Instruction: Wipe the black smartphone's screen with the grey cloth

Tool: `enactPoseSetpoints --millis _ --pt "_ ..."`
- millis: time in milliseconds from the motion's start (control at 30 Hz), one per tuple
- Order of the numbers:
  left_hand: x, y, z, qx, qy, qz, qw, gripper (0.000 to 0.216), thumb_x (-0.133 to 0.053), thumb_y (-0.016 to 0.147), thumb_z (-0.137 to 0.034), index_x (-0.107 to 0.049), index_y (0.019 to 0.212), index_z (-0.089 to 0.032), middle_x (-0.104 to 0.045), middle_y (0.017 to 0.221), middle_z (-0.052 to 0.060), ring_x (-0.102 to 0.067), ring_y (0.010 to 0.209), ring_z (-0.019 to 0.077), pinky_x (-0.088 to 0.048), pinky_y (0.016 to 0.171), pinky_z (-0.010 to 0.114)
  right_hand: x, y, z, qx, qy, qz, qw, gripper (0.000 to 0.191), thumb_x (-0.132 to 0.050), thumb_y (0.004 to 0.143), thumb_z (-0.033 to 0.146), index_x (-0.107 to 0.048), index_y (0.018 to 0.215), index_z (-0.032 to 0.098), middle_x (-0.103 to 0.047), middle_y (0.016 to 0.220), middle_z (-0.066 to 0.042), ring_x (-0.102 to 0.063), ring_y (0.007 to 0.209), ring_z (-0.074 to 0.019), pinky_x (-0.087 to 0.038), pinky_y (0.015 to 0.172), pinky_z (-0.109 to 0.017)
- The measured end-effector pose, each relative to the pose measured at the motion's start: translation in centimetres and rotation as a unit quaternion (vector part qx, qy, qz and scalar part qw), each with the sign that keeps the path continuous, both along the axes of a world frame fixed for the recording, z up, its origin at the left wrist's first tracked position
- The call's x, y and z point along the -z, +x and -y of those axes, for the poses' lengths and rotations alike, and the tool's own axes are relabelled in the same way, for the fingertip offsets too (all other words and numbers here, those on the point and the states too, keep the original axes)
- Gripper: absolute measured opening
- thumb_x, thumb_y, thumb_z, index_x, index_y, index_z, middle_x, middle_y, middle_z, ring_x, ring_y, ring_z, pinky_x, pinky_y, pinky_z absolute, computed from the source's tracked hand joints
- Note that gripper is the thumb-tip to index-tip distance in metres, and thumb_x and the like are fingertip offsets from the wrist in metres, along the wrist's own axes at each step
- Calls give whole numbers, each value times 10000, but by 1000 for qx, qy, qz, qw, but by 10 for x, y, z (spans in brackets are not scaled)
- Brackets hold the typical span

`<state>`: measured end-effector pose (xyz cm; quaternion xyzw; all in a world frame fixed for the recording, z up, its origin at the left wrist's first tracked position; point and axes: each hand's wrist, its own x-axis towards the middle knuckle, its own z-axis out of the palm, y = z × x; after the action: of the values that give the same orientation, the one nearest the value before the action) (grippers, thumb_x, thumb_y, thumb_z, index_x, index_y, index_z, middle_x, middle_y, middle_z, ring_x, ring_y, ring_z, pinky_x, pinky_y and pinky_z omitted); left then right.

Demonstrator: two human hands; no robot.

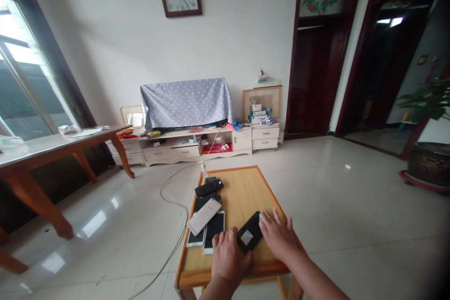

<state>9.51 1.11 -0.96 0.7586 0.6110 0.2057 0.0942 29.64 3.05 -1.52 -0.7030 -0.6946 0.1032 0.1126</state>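
A black smartphone point(252, 228) lies back side up on the small wooden table point(242, 187), a pale square sticker point(247, 237) on its back. My left hand point(228, 255) holds its lower left end, fingers curled at one side and thumb at the near end. My right hand point(279, 236) rests at the phone's right edge, fingers stretched out and apart. A small whitish bit shows by its fingertips; I cannot make out what it is. To the left, a pale pink phone point(204, 216) lies tilted across two white-framed phones, one of them nearest my left hand point(214, 233).
Another black phone point(209, 188) lies on more dark phones farther back. A pump bottle point(204, 169) stands at the table's far left corner. A cable point(184, 211) runs over the floor at left. Beyond are a long table point(94, 136), a low cabinet point(172, 153) and a potted plant point(431, 164).
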Motion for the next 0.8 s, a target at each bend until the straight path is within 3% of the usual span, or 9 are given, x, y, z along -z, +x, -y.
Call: enactPoseSetpoints --millis 100,267,333,400,600,700,800 --pt "2 -1 1 0 2 6 1000 642 -691 680 -447 -561 1269 -229 -663 1204 84 -538 1170 308 -240 1115 445 -2 5 2 0 2 2 1000 625 -184 1048 549 -377 1567 259 -370 1609 -34 -95 1555 -358 22 1165 -758" --pt "7 -5 -1 6 -9 6 1000 472 -575 788 -370 -565 1243 -247 -680 1170 70 -552 1152 278 -253 1094 431 -6 -43 36 -164 -15 -62 984 581 -189 1037 613 -417 1529 404 -401 1585 12 -224 1531 -342 26 1187 -736" --pt "6 -6 -2 14 -23 0 1000 433 -536 812 -340 -570 1236 -263 -686 1170 61 -557 1154 269 -262 1084 425 -5 -51 42 -199 -24 -75 977 551 -212 1034 613 -424 1514 446 -435 1562 24 -250 1519 -360 25 1174 -759" --pt "2 -4 -2 10 -36 -9 999 432 -565 793 -389 -589 1207 -268 -688 1170 68 -561 1155 280 -274 1078 431 -3 -43 37 -168 -13 -65 984 539 -227 1032 606 -457 1494 451 -457 1547 28 -237 1519 -376 18 1168 -770" --pt "-14 0 -3 -17 -90 -37 995 616 -692 624 -520 -629 1182 -266 -676 1218 77 -542 1209 331 -275 1096 458 12 6 9 33 14 27 999 522 -287 1026 506 -532 1465 363 -420 1579 2 -159 1535 -394 -102 1150 -783" --pt "-16 -2 -5 -14 -117 -46 992 638 -684 627 -543 -628 1205 -280 -667 1260 60 -526 1242 324 -261 1106 444 12 5 11 51 -8 43 998 527 -288 1021 464 -550 1456 323 -429 1574 -23 -186 1530 -389 -135 1145 -781" --pt "-14 -5 -8 -5 -125 -54 991 649 -677 640 -532 -618 1235 -282 -665 1275 49 -517 1249 311 -257 1106 430 18 -14 21 31 -1 25 999 564 -346 991 556 -567 1446 307 -477 1536 -52 -259 1505 -396 -173 1158 -758"
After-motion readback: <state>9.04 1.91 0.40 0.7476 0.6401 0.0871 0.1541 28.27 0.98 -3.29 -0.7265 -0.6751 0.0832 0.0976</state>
